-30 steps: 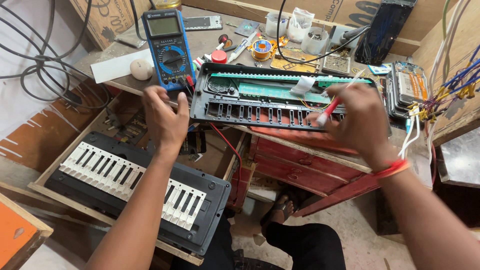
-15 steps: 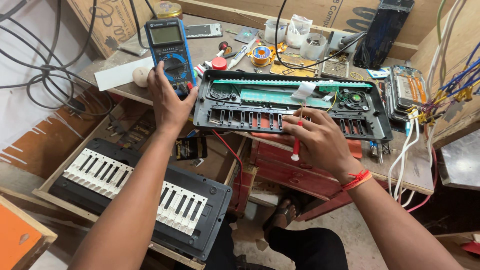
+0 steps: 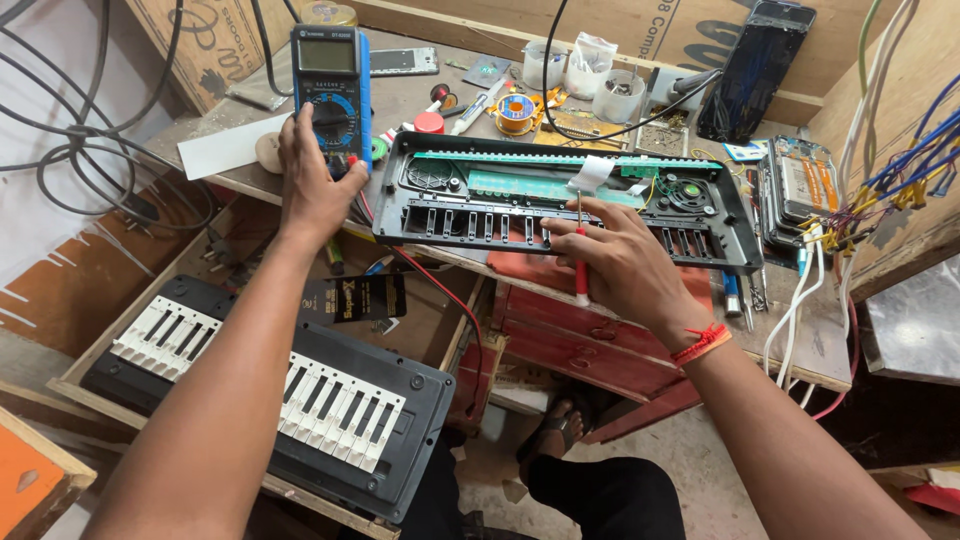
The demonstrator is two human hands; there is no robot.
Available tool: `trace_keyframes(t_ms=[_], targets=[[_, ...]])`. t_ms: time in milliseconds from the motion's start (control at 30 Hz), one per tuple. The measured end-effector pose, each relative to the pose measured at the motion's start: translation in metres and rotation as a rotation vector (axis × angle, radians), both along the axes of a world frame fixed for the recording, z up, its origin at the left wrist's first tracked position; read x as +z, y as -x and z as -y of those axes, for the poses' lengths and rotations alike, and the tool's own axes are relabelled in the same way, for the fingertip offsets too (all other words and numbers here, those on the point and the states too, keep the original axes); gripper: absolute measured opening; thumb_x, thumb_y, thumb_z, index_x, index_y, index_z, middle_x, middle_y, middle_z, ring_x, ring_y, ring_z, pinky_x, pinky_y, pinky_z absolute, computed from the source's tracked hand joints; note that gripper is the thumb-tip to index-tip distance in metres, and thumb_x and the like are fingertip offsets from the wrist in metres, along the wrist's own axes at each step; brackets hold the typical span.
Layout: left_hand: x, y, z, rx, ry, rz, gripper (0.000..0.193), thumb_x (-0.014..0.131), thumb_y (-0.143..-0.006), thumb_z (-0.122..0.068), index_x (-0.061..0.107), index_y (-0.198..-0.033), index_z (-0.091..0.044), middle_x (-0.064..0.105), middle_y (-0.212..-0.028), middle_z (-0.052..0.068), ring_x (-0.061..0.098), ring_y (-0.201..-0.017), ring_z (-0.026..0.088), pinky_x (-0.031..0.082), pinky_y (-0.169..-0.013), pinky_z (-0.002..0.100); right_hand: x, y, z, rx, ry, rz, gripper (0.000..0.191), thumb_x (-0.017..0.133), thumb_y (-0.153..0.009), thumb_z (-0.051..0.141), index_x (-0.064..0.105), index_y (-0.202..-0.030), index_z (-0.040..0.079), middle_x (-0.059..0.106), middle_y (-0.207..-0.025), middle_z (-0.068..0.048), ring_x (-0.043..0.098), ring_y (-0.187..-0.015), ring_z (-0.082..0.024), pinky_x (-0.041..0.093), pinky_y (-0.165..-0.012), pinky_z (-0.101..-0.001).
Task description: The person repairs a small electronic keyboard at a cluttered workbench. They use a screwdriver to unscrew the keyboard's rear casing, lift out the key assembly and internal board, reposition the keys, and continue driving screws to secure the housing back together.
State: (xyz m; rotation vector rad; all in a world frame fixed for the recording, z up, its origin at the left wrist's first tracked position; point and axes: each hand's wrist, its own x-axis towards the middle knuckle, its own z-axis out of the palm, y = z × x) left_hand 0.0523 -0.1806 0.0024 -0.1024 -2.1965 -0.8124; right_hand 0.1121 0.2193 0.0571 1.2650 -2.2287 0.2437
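- Head view, left side: the left hand [image 3: 315, 185] lies over the dial of the blue multimeter [image 3: 330, 85], fingers curled on its lower half. The meter stands near the bench's [image 3: 420, 95] back-left edge, screen facing the person, so it can be read while the hand works the dial.
- Head view, middle: the opened black keyboard shell [image 3: 560, 200] lies along the front edge of the bench, green circuit strip up, its inside bared for access.
- Head view, right side: the right hand [image 3: 620, 265] is clenched around a red-handled screwdriver [image 3: 580, 255], held upright with the tip down in the shell's slotted row.
- Head view, below: the keyboard's key section [image 3: 300, 390] rests in a wooden tray under the bench, set well apart from the shell.
- Back edge: small white tubs [image 3: 585, 75] and a solder reel [image 3: 517, 108] sit within reach.
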Motion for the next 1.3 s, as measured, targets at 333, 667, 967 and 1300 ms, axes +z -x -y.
trace_keyframes(t_ms=[333,667,967,1300], targets=[[0.005,0.002,0.017,-0.007,0.027,0.036,0.093,0.082,-0.090,-0.022,0.026,-0.161,-0.003,0.027,-0.162,0.028,0.028,-0.152,0.045,0.029,-0.124,0.048,-0.006,0.008,0.004,0.059,-0.033,0.039,0.030,0.074,-0.085,0.013,0.069,-0.115,0.014,0.068,-0.136,0.003,0.055,-0.135,-0.032,0.044,-0.109,-0.0475],[0.004,-0.048,-0.030,0.205,-0.277,-0.155,0.026,0.069,-0.099,-0.019,0.060,-0.117,-0.003,0.063,-0.114,0.016,0.061,-0.105,0.029,0.051,-0.099,0.042,-0.004,0.001,0.005,-0.013,0.050,-0.011,0.025,0.077,-0.082,0.015,0.071,-0.106,0.015,0.072,-0.129,0.003,0.058,-0.130,-0.030,0.047,-0.104,-0.0451],[-0.031,-0.076,-0.068,0.094,-0.285,-0.253,0.013,0.056,-0.100,-0.004,0.069,-0.105,-0.001,0.068,-0.102,0.013,0.067,-0.093,0.026,0.053,-0.082,0.040,-0.005,-0.003,0.007,-0.001,0.157,0.005,0.018,0.078,-0.091,0.023,0.071,-0.102,0.012,0.074,-0.123,-0.001,0.064,-0.125,-0.026,0.055,-0.096,-0.0417],[-0.018,-0.076,-0.067,-0.188,-1.012,0.220,0.036,0.061,-0.105,-0.035,0.074,-0.097,-0.002,0.063,-0.068,-0.001,0.054,-0.053,0.007,0.040,-0.048,0.024,-0.004,0.000,0.000,0.059,0.129,-0.016,0.021,0.077,-0.089,0.021,0.071,-0.105,0.009,0.072,-0.128,-0.004,0.062,-0.127,-0.029,0.051,-0.103,-0.0426]])
